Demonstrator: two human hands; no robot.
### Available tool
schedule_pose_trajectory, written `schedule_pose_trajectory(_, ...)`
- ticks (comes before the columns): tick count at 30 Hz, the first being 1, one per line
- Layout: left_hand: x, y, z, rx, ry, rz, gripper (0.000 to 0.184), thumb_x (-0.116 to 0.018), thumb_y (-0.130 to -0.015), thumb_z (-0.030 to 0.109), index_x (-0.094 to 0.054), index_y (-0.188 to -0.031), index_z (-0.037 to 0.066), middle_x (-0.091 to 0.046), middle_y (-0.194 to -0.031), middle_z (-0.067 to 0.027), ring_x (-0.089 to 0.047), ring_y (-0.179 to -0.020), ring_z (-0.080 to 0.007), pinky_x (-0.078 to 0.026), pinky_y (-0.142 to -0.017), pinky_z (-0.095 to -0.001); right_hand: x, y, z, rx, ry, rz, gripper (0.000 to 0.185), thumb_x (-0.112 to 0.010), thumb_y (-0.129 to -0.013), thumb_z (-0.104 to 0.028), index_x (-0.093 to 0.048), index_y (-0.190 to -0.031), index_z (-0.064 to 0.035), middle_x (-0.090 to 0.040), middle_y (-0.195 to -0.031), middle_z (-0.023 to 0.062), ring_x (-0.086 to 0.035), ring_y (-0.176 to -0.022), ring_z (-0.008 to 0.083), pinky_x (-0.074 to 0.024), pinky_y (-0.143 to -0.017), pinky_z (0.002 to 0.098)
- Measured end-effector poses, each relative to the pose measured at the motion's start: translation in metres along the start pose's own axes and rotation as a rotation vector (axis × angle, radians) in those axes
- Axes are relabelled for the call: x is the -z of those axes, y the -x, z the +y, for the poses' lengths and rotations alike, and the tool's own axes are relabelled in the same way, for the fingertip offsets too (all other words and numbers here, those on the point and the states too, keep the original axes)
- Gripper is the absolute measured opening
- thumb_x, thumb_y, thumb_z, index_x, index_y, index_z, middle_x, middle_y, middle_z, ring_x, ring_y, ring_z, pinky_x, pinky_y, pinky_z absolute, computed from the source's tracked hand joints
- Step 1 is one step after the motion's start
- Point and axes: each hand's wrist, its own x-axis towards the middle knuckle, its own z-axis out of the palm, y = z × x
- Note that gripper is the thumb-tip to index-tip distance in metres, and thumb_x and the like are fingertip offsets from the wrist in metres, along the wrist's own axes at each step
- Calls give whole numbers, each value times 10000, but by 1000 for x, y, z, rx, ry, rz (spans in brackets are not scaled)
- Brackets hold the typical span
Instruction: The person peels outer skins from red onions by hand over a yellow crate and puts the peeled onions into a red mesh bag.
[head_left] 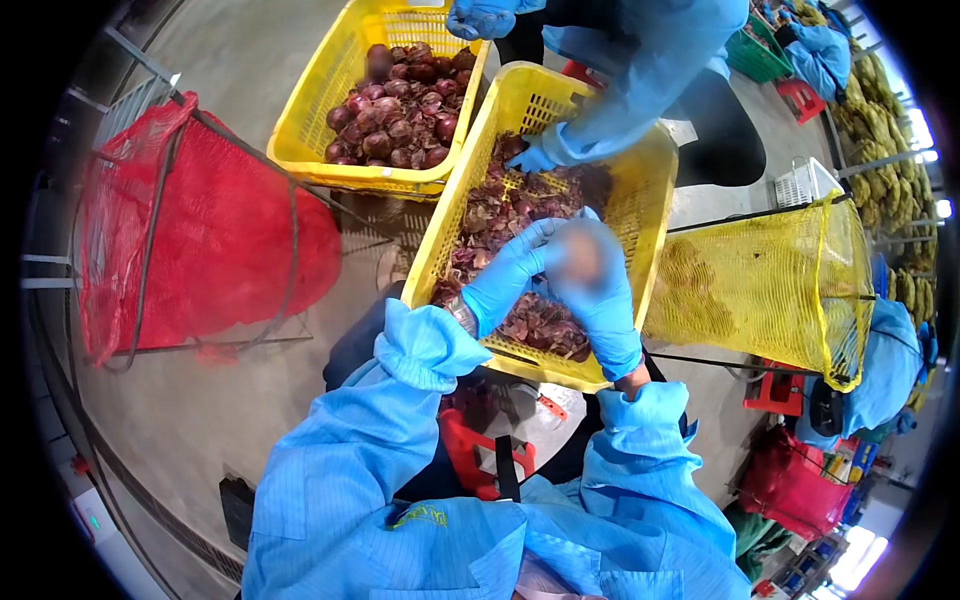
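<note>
Both my hands wear blue gloves and meet above the near part of a yellow crate (pixel 418 262). My right hand (pixel 605 318) is closed around an onion (pixel 583 256), whose surface is blurred and shows only as a roundish pinkish-brown patch. From the left, my left hand (pixel 508 278) touches it with bent fingers; the fingertips are partly hidden. Below them, the crate holds loose red onion skins (pixel 515 215) and some onions. Across from me, another person's gloved hand (pixel 535 155) reaches into the far end of this crate.
Another yellow crate (pixel 290 130), at the upper left, holds several red onions (pixel 395 115). A red mesh bag (pixel 210 235) hangs on a frame at left; a yellow mesh bag (pixel 760 285) is at right. A red stool (pixel 470 455) shows below me. Other people work at far right.
</note>
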Motion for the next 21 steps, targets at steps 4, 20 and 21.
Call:
schedule_pose_trajectory(4,11,2,-3,2,-44,-11,354,-534,-962,334,-514,-1257,139,-636,-977,10,-596,-681,-68,-477,-572,-214,-4,5,0,69,51,-19,728,-760,-783,-95,-383,-1403,-39,-501,-1318,118,-522,-1171,210,-430,-1005,332)
schedule_pose_trajectory(20,11,1,-1,8,8,104,445,-461,-985,453,-578,-1249,114,-636,-1112,-47,-610,-931,-141,-515,-706,-295,15,-1,-12,-79,-177,-62,827,-763,-767,-87,-324,-1467,-46,-474,-1364,103,-485,-1228,196,-427,-1007,327)
schedule_pose_trajectory(21,7,0,-3,-38,-19,126,450,-453,-990,450,-587,-1239,100,-635,-1120,-51,-610,-945,-142,-512,-753,-300,17,-2,-9,-32,-141,-93,835,-767,-765,-104,-322,-1468,-45,-471,-1368,107,-472,-1244,204,-409,-1027,338)
